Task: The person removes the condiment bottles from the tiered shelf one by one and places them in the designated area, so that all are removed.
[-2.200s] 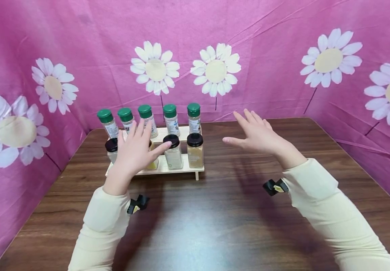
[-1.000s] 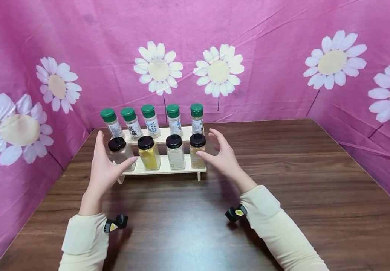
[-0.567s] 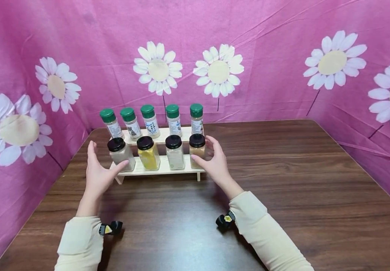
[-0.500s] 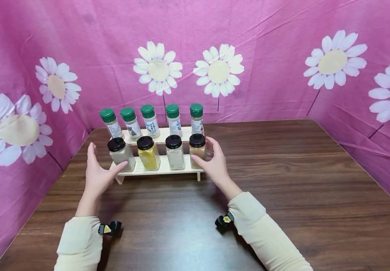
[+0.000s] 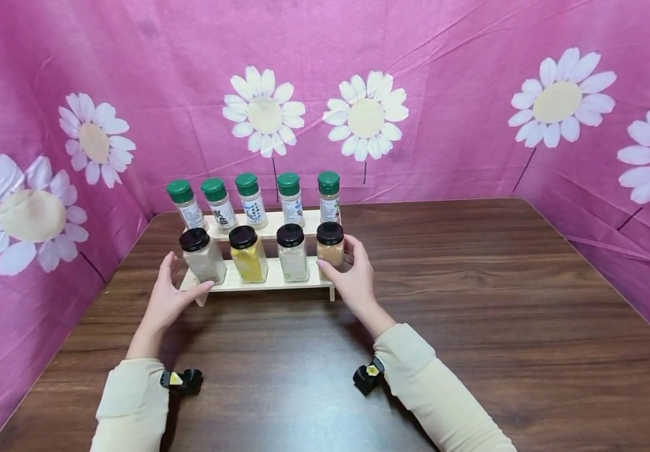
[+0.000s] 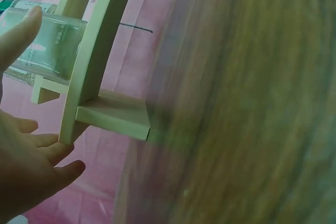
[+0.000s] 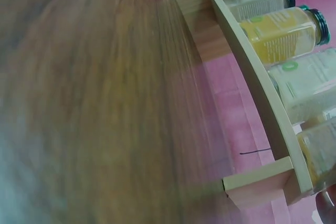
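Note:
A two-tier light wooden spice rack (image 5: 272, 275) stands on the table. Its front shelf holds a grey spice jar (image 5: 205, 263), a yellow one (image 5: 249, 262), a pale one (image 5: 293, 260) and a tan one (image 5: 330, 251), all black-lidded. My left hand (image 5: 166, 296) is at the rack's left end, thumb in front of the grey jar's base, fingers spread beside the end; the left wrist view shows fingertips near the shelf (image 6: 97, 40). At the right end, my right hand (image 5: 357, 282) surrounds the tan jar loosely, thumb before it and fingers behind. Contact there is unclear.
On the back tier stand several green-capped shaker bottles (image 5: 252, 204). The dark wooden table (image 5: 471, 301) extends to the right and in front of the rack. Behind it hangs a pink cloth (image 5: 443, 125) printed with white daisies.
Both hands have come down from above the table to the two ends of the rack. Over the last half second they have lowered slightly. Rack and jars stay in place.

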Motion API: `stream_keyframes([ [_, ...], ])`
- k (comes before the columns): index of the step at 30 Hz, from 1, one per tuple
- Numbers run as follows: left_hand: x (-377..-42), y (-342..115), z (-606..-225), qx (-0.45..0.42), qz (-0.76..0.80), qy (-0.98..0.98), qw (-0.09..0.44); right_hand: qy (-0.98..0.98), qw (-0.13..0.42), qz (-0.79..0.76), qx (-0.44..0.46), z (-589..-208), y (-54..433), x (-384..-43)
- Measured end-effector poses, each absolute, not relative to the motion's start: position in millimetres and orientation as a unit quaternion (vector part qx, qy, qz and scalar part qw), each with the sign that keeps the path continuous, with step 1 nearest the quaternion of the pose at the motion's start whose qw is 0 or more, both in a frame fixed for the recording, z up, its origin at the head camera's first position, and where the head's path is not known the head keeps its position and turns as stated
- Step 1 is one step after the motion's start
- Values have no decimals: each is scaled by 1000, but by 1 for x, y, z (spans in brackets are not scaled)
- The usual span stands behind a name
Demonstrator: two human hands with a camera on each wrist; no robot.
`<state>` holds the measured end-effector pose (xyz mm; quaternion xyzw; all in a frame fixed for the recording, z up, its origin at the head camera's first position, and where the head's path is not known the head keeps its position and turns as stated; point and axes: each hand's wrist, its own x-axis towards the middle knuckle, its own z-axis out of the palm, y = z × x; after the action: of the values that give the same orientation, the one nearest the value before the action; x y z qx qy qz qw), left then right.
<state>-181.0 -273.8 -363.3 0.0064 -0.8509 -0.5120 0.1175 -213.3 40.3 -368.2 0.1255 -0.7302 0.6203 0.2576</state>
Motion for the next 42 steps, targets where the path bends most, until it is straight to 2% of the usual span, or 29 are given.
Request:
stream_keyframes([
  [8, -190, -272, -377, -28, -546, -832, 93, -735, 258, 617, 108, -371, 35, -215],
  [16, -191, -269, -379, -1, -537, -840, 77, -751, 276, 593, 87, -373, 33, -217],
  [30, -194, -271, -387, 31, -546, -831, 103, -754, 290, 584, 84, -373, 32, -218],
  [42, -189, -274, -394, 36, -554, -824, 112, -757, 274, 587, 86, -374, 31, -216],
])
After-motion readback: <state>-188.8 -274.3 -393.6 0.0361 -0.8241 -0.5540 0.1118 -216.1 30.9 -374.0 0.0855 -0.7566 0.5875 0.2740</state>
